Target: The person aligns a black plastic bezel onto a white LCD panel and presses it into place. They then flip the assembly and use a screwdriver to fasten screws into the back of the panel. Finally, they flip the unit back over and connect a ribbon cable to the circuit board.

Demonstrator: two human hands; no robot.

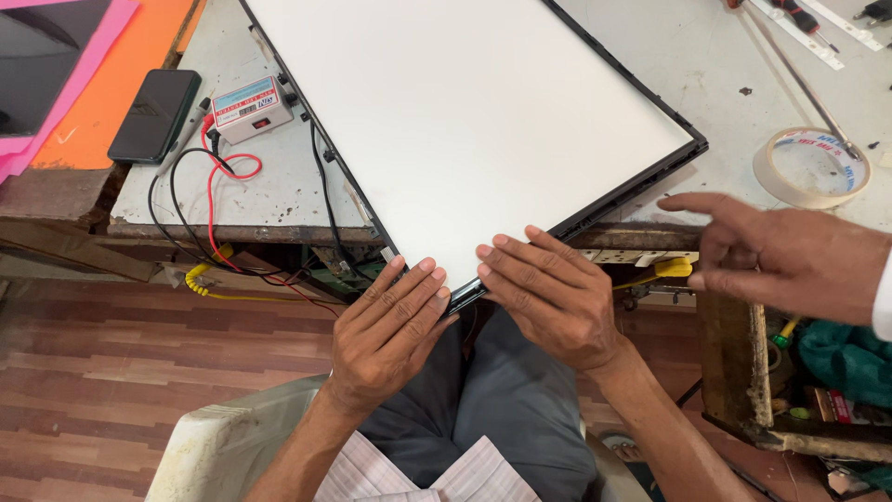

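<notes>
**A lit white panel overhanging a crowded bench**

The worn grey workbench [279, 200] stands over a reddish wood-pattern floor, and it is cluttered. At the far left lie orange and pink card sheets [102, 88], then a black smartphone [154, 115], then a small white tester box with a red switch [252, 109] trailing red and black leads [216, 200]. The large flat white backlight panel in a thin black frame [465, 121] lies across the bench, its near corner jutting past the edge above the person's lap.

The left hand [390, 335] lies flat, fingers straight and spread, fingertips pressing on that overhanging corner; it grips nothing. The right hand [548, 297] is likewise open and flat, fingers resting on the white face just beside the left. Farther right, a co-worker's hand [780, 256] hovers loosely open near the panel edge, touching nothing, with a roll of pale tape [810, 167] beyond it.

The risk, as I judge it: weight on an unsupported corner could flex or crack the sheet, or tip the panel off the bench, and a slide leftward could snag the leads and drag the tester down
</notes>
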